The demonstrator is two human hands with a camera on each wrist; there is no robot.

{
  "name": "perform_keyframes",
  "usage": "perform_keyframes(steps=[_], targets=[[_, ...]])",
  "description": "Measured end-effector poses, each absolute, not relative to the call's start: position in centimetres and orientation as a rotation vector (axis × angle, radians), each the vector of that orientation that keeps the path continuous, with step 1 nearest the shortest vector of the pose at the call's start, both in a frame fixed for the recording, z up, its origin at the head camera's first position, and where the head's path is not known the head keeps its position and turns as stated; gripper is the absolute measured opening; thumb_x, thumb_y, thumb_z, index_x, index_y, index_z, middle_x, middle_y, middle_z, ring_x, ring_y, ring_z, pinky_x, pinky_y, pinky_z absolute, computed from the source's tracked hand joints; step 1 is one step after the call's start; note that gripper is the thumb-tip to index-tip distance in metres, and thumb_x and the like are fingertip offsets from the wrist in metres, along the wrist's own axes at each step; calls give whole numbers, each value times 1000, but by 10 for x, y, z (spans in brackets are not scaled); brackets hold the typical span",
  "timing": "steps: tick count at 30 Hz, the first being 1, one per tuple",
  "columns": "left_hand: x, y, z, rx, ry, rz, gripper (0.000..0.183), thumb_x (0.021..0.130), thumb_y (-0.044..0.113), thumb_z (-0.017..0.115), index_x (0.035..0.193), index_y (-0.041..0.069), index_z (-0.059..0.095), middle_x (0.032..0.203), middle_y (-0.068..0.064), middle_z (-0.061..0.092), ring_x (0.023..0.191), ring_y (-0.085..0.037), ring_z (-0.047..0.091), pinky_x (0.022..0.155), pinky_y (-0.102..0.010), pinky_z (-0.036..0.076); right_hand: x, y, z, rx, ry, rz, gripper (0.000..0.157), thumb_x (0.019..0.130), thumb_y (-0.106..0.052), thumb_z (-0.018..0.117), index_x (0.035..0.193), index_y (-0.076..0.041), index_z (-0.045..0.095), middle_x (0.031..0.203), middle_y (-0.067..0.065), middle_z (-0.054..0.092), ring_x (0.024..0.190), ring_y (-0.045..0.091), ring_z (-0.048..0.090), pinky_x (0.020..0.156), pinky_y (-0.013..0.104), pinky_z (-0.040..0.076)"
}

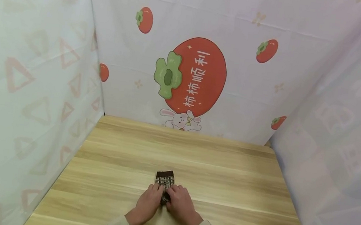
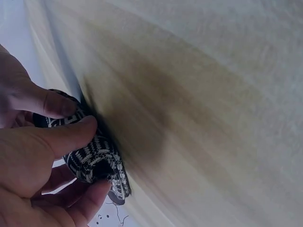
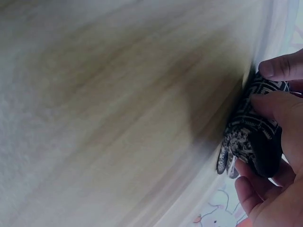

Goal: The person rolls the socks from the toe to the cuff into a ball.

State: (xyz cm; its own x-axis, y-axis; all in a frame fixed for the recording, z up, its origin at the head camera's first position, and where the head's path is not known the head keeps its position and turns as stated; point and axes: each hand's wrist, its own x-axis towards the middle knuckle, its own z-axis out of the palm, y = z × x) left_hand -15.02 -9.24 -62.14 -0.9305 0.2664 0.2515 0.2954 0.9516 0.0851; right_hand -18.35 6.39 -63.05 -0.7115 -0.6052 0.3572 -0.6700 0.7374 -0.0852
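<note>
A knitted sock [image 1: 165, 179], black and white patterned with a dark cuff, lies lengthwise on the wooden table [image 1: 195, 158]; a second layer beneath shows at the far end in the right wrist view. Its near part is rolled up into a thick bundle. At the left side of the roll, my left hand [image 1: 149, 202] grips it between thumb and fingers. My right hand [image 1: 182, 203] holds the right side the same way, thumb on the near face and fingers around the end. In the left wrist view the rolled sock [image 2: 97, 151] shows its spiral end.
Printed white cloth hangs around the table: a back curtain [image 1: 235, 96] with persimmon and rabbit drawings, a left curtain [image 1: 36, 85] with triangles, and a right curtain [image 1: 340, 145]. The tabletop's far edge meets the back cloth.
</note>
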Motion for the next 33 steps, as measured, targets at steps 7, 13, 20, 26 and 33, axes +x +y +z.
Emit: perform_keyframes(steps=[7, 13, 20, 26, 33], targets=[[-151, -93, -618, -386, -2932, -284, 29, 75, 6, 74, 102, 6, 62, 96, -8, 56, 77, -16, 54, 60, -24, 51, -183, 64, -623, 1008, -2752, 334, 34, 74, -32, 76, 103, -16, 67, 96, -3, 66, 82, 13, 57, 70, 28, 46], [-154, -92, -617, -415, -2964, -221, 28, 76, 9, 75, 101, 4, 64, 98, -9, 61, 81, -17, 58, 68, -25, 54, -186, 64, -620, 1005, -2863, 333, 36, 79, -33, 71, 110, -15, 67, 99, -1, 66, 85, 14, 57, 73, 29, 47], [-154, -93, -616, -505, -2932, -73, 19, 82, 7, 69, 99, 4, 62, 97, -9, 64, 81, -17, 61, 72, -25, 55, -189, 64, -616, 981, -2990, 396, 33, 83, -34, 66, 110, -14, 68, 99, -1, 68, 83, 13, 58, 74, 29, 50], [-149, -95, -614, -565, -2950, -65, 25, 82, 11, 69, 102, 5, 54, 96, -9, 61, 77, -15, 58, 67, -23, 52, -190, 65, -613, 946, -3063, 438, 32, 85, -35, 65, 108, -14, 69, 96, 0, 70, 81, 11, 58, 72, 27, 48], [-150, -97, -615, -607, -2950, -159, 48, 70, 29, 82, 101, 8, 51, 98, -6, 60, 77, -14, 55, 66, -22, 51, -188, 66, -605, 898, -3181, 496, 29, 87, -36, 62, 105, -14, 70, 94, -2, 68, 77, 11, 51, 63, 28, 43]])
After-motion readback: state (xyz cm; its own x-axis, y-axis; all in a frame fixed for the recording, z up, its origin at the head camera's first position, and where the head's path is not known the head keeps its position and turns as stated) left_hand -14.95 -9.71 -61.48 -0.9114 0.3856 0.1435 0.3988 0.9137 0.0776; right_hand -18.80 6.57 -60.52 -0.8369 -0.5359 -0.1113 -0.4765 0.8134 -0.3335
